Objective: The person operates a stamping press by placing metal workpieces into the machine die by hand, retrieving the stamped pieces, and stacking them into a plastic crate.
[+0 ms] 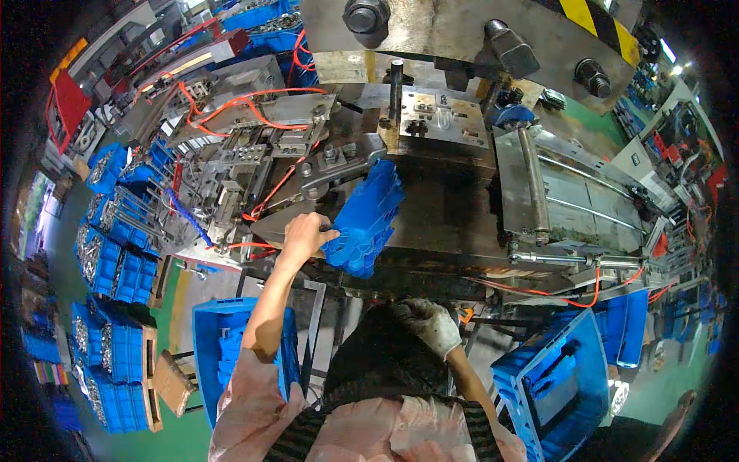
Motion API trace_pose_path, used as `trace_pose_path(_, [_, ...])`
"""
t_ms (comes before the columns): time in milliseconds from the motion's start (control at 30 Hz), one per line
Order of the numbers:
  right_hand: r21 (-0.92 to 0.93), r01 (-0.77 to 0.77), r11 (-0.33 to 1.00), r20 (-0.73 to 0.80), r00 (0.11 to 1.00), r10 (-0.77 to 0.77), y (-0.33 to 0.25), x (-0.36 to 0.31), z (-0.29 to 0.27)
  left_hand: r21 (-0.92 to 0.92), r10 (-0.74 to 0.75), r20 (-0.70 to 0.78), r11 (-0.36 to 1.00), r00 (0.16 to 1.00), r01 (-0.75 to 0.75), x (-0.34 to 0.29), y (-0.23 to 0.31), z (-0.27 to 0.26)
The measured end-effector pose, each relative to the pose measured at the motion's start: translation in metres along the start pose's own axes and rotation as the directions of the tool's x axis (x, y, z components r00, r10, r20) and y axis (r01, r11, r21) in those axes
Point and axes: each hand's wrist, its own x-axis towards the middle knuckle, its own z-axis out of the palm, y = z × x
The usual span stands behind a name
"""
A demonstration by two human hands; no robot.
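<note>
A stack of bright blue flat pieces [363, 219] with notched, uneven ends lies tilted on the dark machine bed, near its front edge. My bare left hand [305, 237] is closed on the near left corner of this stack, thumb and fingers at its edge. Close to my waist, in front of the black apron [385, 354], is my right hand [433, 326] in a whitish glove. Its fingers are curled together, and anything inside them is hidden. Just beyond the stack sits a bolted steel clamp [339, 163].
Overhead hangs a heavy steel press block [462, 35] with large bolts. Blue crates stand at my left [208, 323] and right [570, 385], with blue pieces inside. Orange air hoses [262, 100] cross the left fixture. A roller frame [531, 185] stands at the right.
</note>
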Motion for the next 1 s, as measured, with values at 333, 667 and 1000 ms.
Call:
trace_pose_path(333, [-0.036, -0.049, 0.998, 0.069, 0.996, 0.052, -0.017, 0.017, -0.023, -0.152, 0.066, -0.096, 0.985, 0.993, -0.08, 0.004, -0.033, 0.004])
trace_pose_path(667, [-0.054, -0.036, 0.998, 0.022, 0.999, 0.037, -0.006, 0.03, -0.016, -0.47, 0.009, -0.055, 0.882, 0.998, -0.034, 0.002, -0.043, 0.004])
trace_pose_path(1000, [0.839, -0.135, 0.527, 0.068, 0.987, 0.144, -0.035, 0.072, 0.006, -0.989, -0.323, -0.025, 0.145, 0.946, 0.023, -0.056, 0.08, 0.039])
